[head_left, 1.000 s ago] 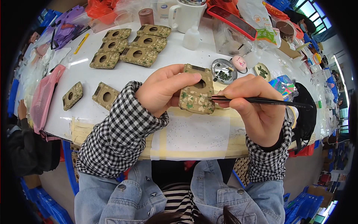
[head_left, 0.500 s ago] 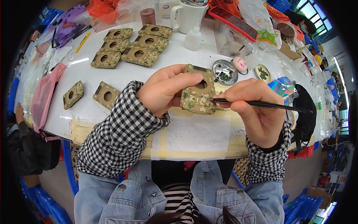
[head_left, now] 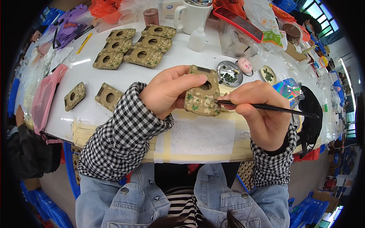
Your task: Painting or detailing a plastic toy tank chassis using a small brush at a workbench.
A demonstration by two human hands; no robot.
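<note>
My left hand [head_left: 165, 89] grips a camouflage model tank hull [head_left: 199, 102] above the table, thumb on its upper face beside the round hole. My right hand [head_left: 264, 112] pinches black tweezers [head_left: 283, 109]; their tip meets the hull's right edge. Whether a small part sits in the tip is too fine to tell. Just beyond, a round metal dish [head_left: 229, 74] contains small dark green pieces. To its right, a pale oval dish [head_left: 268, 75] bears more green pieces. Two further hulls, one at the far left [head_left: 75, 96] and one near my left sleeve [head_left: 108, 96], lie on the table.
Several finished-looking hulls [head_left: 142, 56] stand in rows at the back left. A white sheet [head_left: 201, 138] with tiny dark specks lies under my hands. Behind are a white mug [head_left: 192, 19], a squeeze bottle [head_left: 197, 39] and a red-cased phone [head_left: 237, 23]. A pink mesh bag [head_left: 47, 98] lies left.
The hull in my left hand and the tweezers in my right have hardly shifted. The tweezers' tip stays at the hull's right edge.
</note>
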